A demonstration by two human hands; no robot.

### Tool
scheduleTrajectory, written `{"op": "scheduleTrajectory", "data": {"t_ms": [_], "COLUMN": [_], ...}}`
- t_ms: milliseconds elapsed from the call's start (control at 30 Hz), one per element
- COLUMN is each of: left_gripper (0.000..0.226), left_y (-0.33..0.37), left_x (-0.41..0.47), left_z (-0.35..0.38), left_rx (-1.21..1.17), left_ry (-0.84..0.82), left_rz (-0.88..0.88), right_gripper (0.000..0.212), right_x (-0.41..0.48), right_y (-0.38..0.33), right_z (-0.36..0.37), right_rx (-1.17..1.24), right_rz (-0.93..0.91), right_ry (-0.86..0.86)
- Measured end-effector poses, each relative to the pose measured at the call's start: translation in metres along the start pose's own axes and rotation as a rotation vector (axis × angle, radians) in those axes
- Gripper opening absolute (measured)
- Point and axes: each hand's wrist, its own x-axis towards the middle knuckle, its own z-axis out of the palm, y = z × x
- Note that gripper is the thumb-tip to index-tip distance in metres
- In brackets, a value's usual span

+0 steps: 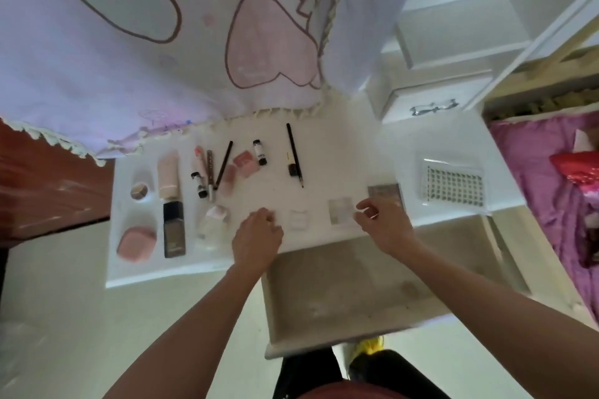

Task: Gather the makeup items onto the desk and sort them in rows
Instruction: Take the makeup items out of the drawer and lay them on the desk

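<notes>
You are in the sorting step: most of the makeup already lies on the desk point(330, 155), and you are building the near row. Your right hand point(382, 220) has its fingers curled, with thumb and forefinger seemingly pinched on the edge of the clear palette point(338, 215), which lies flat just to that hand's left. The grey palette point(384, 190) sits just beyond its knuckles. Your left hand point(257, 233) is knuckles-up with fingers bent onto the desk; they hide whatever may be under them, so I cannot tell if it holds anything. Between your hands lies the small clear case point(298, 219), untouched. Left of your left hand stand the clear bottle point(212, 223) and foundation bottle point(174, 228). Next, I judge, you should slide the clear palette level with the small clear case. Keep it flat, since it looks thin and slick, and mind the open drawer point(340, 285) under your wrists.
</notes>
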Motion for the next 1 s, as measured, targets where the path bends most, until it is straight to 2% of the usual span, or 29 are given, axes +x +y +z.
{"op": "scheduleTrajectory", "data": {"t_ms": [67,167,300,367,433,533,600,700,767,900,1000], "left_gripper": [0.022,0.030,0.042,0.043,0.041,0.031,0.026,0.021,0.019,0.019,0.015], "left_y": [-0.004,-0.011,-0.014,-0.014,-0.014,-0.014,-0.014,-0.013,-0.016,-0.023,-0.015], "left_x": [-0.037,-0.091,-0.148,-0.165,-0.174,-0.175,-0.174,-0.170,-0.171,-0.181,-0.184], "left_z": [0.029,0.080,0.140,0.161,0.174,0.185,0.191,0.195,0.197,0.200,0.193], "left_rx": [-0.018,0.050,0.167,0.251,0.373,0.428,0.342,0.140,0.111,0.194,0.085], "left_ry": [-0.066,-0.237,-0.446,-0.505,-0.494,-0.405,-0.313,-0.168,-0.150,-0.188,-0.157], "left_rz": [-0.051,-0.037,0.059,0.113,0.173,0.188,0.124,-0.086,-0.156,-0.093,-0.224], "right_gripper": [0.006,0.016,0.043,0.046,0.051,0.038,0.030,0.025,0.024,0.026,0.026], "right_x": [-0.027,-0.068,-0.110,-0.124,-0.130,-0.125,-0.113,-0.092,-0.084,-0.082,-0.082], "right_y": [0.040,0.106,0.184,0.209,0.225,0.238,0.244,0.252,0.251,0.251,0.246], "right_z": [-0.002,-0.005,-0.007,-0.007,-0.006,-0.001,0.004,0.015,0.017,0.018,0.014], "right_rx": [0.043,0.098,-0.132,-0.121,0.050,0.500,0.733,0.967,1.047,1.013,0.985], "right_rz": [0.066,0.252,0.413,0.503,0.601,0.779,0.868,0.946,0.978,1.026,1.049], "right_ry": [-0.039,-0.079,-0.136,-0.201,-0.218,-0.164,-0.084,0.047,0.093,0.124,0.130]}}
